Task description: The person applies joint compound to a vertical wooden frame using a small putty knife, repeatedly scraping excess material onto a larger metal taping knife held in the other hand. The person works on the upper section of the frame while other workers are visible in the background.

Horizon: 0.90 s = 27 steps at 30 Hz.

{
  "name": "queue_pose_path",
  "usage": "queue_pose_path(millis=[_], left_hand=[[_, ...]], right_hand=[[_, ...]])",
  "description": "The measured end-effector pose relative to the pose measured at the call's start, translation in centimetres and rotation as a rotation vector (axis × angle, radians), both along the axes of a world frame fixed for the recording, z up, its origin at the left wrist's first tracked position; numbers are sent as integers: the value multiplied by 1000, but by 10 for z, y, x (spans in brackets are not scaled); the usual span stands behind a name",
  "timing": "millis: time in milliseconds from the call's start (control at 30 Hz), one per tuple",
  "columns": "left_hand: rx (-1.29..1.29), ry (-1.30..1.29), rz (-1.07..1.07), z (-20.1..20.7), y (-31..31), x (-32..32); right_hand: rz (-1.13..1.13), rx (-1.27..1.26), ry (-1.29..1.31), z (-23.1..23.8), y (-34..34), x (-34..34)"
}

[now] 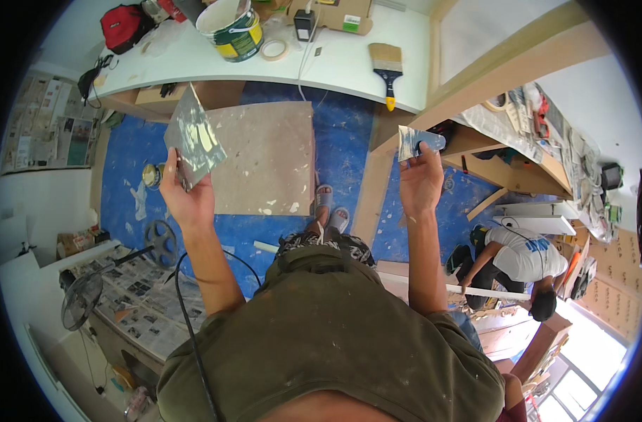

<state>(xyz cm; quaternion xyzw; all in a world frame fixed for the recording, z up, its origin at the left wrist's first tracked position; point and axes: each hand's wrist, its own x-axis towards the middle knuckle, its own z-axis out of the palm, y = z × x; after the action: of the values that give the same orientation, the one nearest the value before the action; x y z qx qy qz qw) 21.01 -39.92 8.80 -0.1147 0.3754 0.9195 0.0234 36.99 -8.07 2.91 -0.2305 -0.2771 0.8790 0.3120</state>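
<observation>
In my left hand [188, 199] is a shiny metal putty plate [196, 137], tilted up, with pale smears across its face. Its lower edge sits between my thumb and fingers. My right hand [421, 184] grips a small flat metal scraper [410, 143], thumb on top and other fingers partly hidden beneath. The scraper is held level, well apart from the plate. Below and between the hands, a large brownish board [264, 158] with white spots lies low over the blue floor covering [342, 130].
A white counter [335, 67] ahead bears a paint bucket [231, 35], a tape roll [274, 49] and a wide brush [388, 67]. A wooden frame [518, 60] rises at right. Another person [521, 257] bends low at right. A fan [89, 299] stands at left.
</observation>
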Motion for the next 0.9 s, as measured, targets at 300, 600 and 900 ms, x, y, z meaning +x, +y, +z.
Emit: queue_pose_path(millis=[300, 600, 900], left_hand=[[-72, -100, 13, -2, -30, 36], [-104, -73, 94, -21, -128, 6], [-196, -136, 219, -47, -273, -53]], right_hand=[[62, -92, -6, -19, -36, 8], [4, -137, -70, -16, -62, 4], [-6, 2, 136, 52, -111, -92]])
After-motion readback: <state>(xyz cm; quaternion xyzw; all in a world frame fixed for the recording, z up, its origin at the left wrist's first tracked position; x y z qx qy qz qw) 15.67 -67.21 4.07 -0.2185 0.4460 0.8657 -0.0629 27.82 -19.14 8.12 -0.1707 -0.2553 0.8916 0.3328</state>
